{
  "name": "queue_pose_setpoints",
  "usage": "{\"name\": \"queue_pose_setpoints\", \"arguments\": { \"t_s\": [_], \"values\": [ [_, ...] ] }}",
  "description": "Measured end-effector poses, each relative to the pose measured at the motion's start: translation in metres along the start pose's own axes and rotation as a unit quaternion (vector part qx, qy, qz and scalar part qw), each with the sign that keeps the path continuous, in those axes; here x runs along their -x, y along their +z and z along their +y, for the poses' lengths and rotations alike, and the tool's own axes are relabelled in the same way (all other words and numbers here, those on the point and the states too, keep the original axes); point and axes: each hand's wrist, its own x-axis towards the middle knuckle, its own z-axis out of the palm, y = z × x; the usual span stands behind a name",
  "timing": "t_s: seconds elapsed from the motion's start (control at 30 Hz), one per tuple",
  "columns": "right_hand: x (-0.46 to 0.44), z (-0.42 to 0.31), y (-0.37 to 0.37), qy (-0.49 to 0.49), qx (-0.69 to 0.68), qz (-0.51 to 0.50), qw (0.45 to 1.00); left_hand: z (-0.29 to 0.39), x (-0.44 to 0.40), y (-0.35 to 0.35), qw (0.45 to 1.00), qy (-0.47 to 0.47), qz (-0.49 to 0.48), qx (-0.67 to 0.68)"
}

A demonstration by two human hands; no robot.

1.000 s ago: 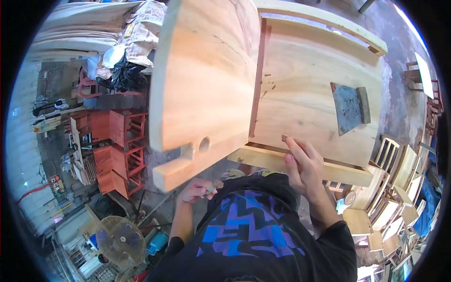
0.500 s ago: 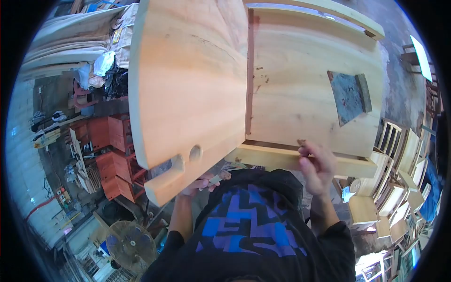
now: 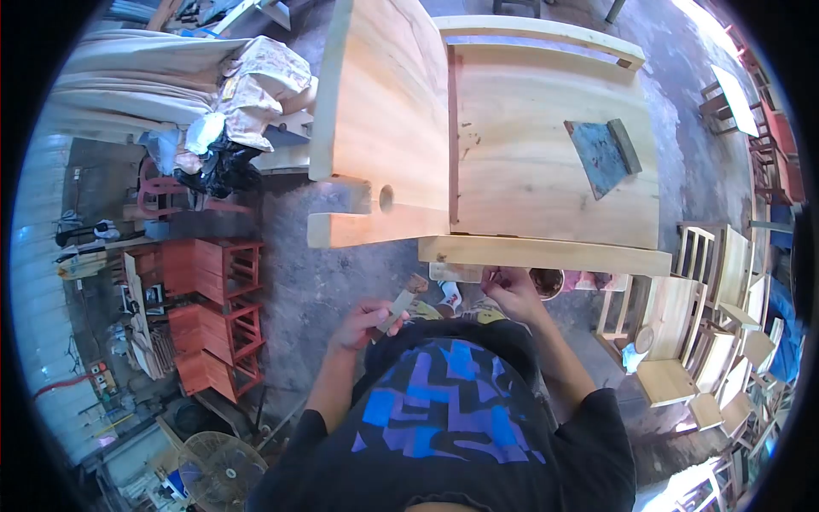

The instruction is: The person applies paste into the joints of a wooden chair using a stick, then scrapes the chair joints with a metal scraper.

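In the head view I see a pale, smooth-grained wooden chair, a mottled grey metal plate with a straight wooden grip resting on its seat. The left hand pinches a flat spatula tipped with crumbly brown paste. The right hand curls below the rail, near a round container; whether it grasps anything, I can't tell. Half a second ago it was above that rail.

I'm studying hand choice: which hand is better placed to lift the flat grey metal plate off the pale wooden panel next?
Likely the right hand: it is nearer the plate, though whether it holds anything is unclear. The left hand is farther away and grips a flat, pale, brown-tipped strip.
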Motion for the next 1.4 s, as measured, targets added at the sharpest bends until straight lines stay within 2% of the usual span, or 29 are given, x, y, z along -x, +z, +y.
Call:
{"name": "queue_pose_setpoints", "arguments": {
  "t_s": [0.27,0.33,0.4,0.47,0.57,0.67,0.77,0.9,1.1,1.4],
  "values": [
    [-0.035,-0.036,0.043,-0.081,-0.111,0.017,0.990,-0.016,0.006,0.005,1.000,0.017,0.005,0.026],
    [-0.045,-0.036,0.047,-0.180,-0.003,0.080,0.980,-0.016,0.007,0.011,1.000,0.014,0.015,0.024],
    [-0.044,-0.029,0.051,-0.187,0.021,0.115,0.975,-0.019,0.007,0.014,0.999,0.019,0.030,0.030],
    [-0.029,-0.012,0.047,-0.104,-0.033,0.123,0.986,-0.020,0.005,0.017,0.998,0.016,0.045,0.047],
    [0.005,-0.003,0.031,-0.060,0.032,0.147,0.987,-0.012,0.002,0.023,0.996,0.007,0.066,0.062],
    [0.043,-0.022,0.013,-0.112,0.140,0.120,0.976,-0.003,-0.003,0.031,0.997,0.013,0.073,0.024],
    [0.061,-0.066,0.016,-0.240,0.127,0.170,0.947,0.000,-0.007,0.036,0.996,-0.015,0.078,-0.031],
    [0.051,-0.126,0.002,-0.382,0.281,0.176,0.863,0.024,-0.007,0.050,0.992,-0.034,0.048,-0.113],
    [0.052,-0.159,-0.008,-0.399,0.424,0.098,0.807,0.041,-0.009,0.045,0.980,-0.050,-0.005,-0.194],
    [0.054,-0.166,-0.007,-0.429,0.457,0.067,0.776,0.057,-0.008,0.048,0.975,-0.074,-0.062,-0.201]
  ]
}}
